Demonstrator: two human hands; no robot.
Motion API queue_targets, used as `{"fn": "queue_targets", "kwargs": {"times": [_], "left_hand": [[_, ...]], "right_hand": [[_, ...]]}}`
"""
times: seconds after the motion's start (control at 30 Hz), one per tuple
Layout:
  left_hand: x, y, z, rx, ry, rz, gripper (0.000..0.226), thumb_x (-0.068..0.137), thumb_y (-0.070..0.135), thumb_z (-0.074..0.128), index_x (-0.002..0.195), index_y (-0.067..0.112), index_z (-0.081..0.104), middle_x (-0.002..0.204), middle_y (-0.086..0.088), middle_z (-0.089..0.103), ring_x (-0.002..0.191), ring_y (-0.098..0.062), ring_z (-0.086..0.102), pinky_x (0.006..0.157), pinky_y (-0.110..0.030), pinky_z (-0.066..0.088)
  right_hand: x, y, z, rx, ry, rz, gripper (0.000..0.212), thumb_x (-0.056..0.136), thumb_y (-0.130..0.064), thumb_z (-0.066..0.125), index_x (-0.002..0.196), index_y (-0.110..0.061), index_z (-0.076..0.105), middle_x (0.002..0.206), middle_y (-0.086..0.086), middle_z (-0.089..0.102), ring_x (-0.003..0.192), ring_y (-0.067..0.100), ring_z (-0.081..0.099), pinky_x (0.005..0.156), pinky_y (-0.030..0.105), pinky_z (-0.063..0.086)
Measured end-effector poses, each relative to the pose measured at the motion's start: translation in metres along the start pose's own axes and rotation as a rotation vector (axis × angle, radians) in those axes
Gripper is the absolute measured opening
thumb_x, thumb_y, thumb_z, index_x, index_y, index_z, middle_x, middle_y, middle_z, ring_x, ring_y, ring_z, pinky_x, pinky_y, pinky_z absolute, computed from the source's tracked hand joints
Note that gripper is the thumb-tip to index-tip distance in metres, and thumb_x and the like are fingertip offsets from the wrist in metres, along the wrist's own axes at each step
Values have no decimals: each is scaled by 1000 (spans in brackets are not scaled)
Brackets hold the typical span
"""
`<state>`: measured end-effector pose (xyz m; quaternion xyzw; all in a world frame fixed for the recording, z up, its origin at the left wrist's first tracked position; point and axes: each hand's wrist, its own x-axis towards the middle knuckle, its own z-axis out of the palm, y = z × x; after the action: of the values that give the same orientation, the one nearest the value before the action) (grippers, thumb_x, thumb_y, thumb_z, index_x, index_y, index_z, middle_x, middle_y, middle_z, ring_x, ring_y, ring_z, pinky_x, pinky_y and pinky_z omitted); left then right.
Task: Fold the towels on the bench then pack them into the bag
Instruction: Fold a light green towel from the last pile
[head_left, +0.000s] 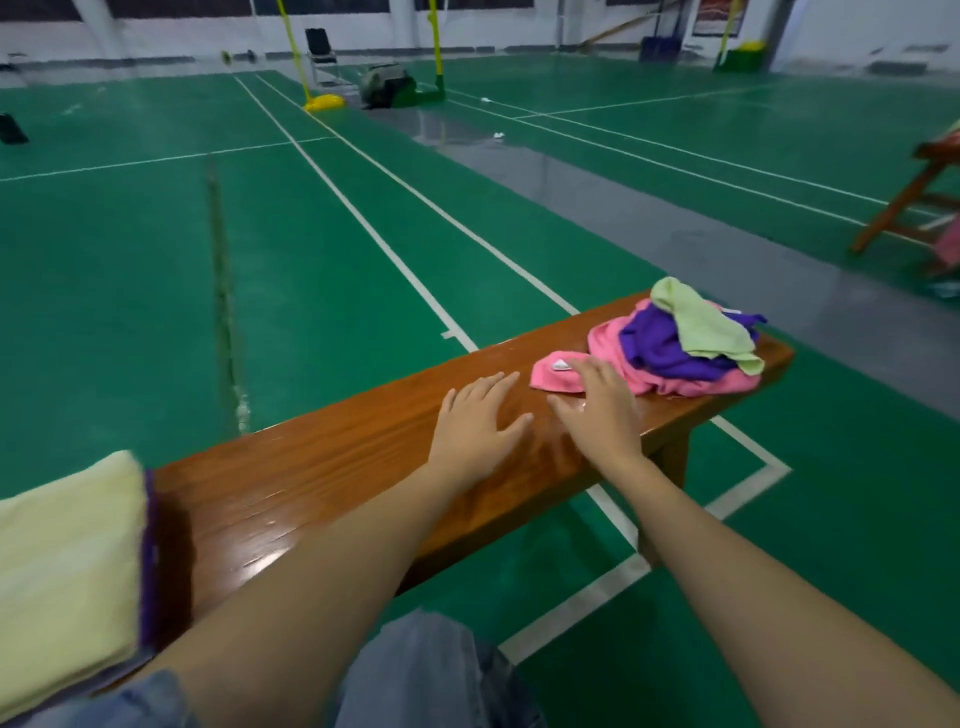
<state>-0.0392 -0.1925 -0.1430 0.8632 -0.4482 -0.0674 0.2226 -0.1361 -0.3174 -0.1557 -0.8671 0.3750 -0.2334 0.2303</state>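
Looking down along a brown wooden counter (337, 467) set on a green court floor (130, 286) marked with white lines.

Noted at far right end of counter: loose heap of three unfolded towels. At bottom, pink towel (561, 376), spread widest, near corner with small white label reaching toward the hands. On top of it, purple towel (660, 343), crumpled. Uppermost, green towel (701, 327), draped over the purple, one end lying toward counter's right edge.

Checked left hand (480, 415): palm down, flat on bare counter just left of pink towel and apart from it, fingers straight and slightly spread, released, grasping nothing.

Checked right hand (597, 410): just beside the left, palm down, fingers straight and spread, fingertips lying on near corner of pink towel beside the label. Released; no pinch or curl seen. Cannot tell whether palm touching counter or held just above.

Noted at near left end of counter: yellow towel (62, 561), folded flat, with purple edge (149, 561) showing under its right side. Well apart from the heap, bare counter between.

Below forearms: knees in blue jeans (431, 670).

Background: wooden stand (909, 197) at right edge, yellow post base (324, 102), dark chair (319, 49) near far wall. Distant items blurred.
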Motion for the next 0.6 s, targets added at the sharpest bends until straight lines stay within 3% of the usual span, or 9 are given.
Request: {"fn": "queue_targets", "kwargs": {"times": [0.3,0.5,0.6], "left_hand": [[59,47,43,-92,-4,138,54,93,51,46,143,33,34,151,8,33,140,-12,26,116,-40,8],[75,56,63,-158,-2,198,53,93,50,47,142,32,36,148,8,38,138,-12,30,115,-39,17],[74,54,64,-153,-39,192,53,94,48,45,143,32,35,150,7,35,140,-13,27,116,-40,14]], "right_hand": [[49,62,-24,-180,228,236,52,91,-35,58,138,-19,42,151,11,25,140,28,22,116,44,21],[71,91,-28,-255,155,326,52,93,-40,52,141,-26,39,157,12,9,145,31,7,117,49,9],[82,100,-28,-222,115,343,55,93,-40,53,143,-25,36,157,11,12,145,32,8,116,50,12]]}}
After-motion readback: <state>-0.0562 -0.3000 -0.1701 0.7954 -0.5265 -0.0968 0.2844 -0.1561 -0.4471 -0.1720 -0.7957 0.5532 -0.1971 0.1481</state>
